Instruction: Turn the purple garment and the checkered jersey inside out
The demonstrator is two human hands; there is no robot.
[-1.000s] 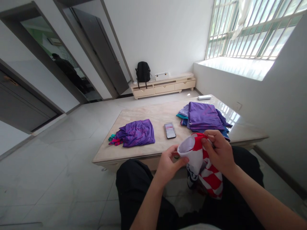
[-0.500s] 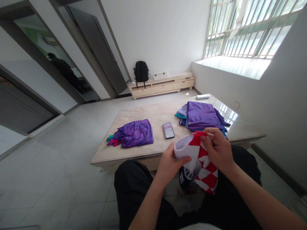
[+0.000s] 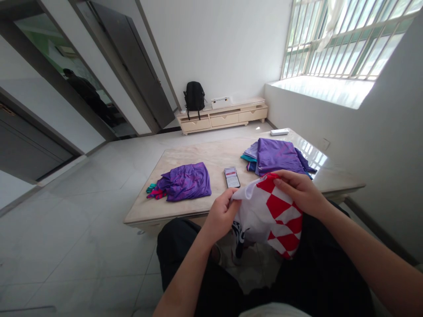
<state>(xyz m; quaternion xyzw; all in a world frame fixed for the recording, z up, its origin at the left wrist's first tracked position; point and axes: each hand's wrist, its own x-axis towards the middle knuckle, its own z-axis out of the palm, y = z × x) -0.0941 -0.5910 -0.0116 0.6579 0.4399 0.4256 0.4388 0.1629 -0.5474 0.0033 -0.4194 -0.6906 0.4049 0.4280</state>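
- Red-and-white chequered fabric, smooth and slightly glossy: a jersey [image 3: 276,213] held above the person's lap, between both hands, its lower part hanging in soft folds with a dark printed patch at the bottom left.
- Left hand [image 3: 220,213]: clenched on the jersey's white left edge, thumb and fingers pinching the cloth.
- Right hand [image 3: 299,190]: grasping the jersey's upper right edge, fingertips pressed on a red diamond; the cloth is stretched fairly flat between the two grips.
- Black trousers [image 3: 188,255]: matte cloth on both legs, beneath and on either side of the hanging jersey.
- Table [image 3: 198,209]: low, pale, polished stone-like top with rounded corners, just beyond the hands.
- Phone [image 3: 231,177]: flat dark rectangle with a lit screen, lying on the table near the left hand.
- Folded purple garment [image 3: 187,181]: shiny, creased, on the table's left part, with teal and pink cloth showing at its edge.
- Purple stack [image 3: 276,156]: satiny folded garments over blue and teal layers, behind the right hand.
- Remote [image 3: 279,131]: a white bar at the table's far edge.
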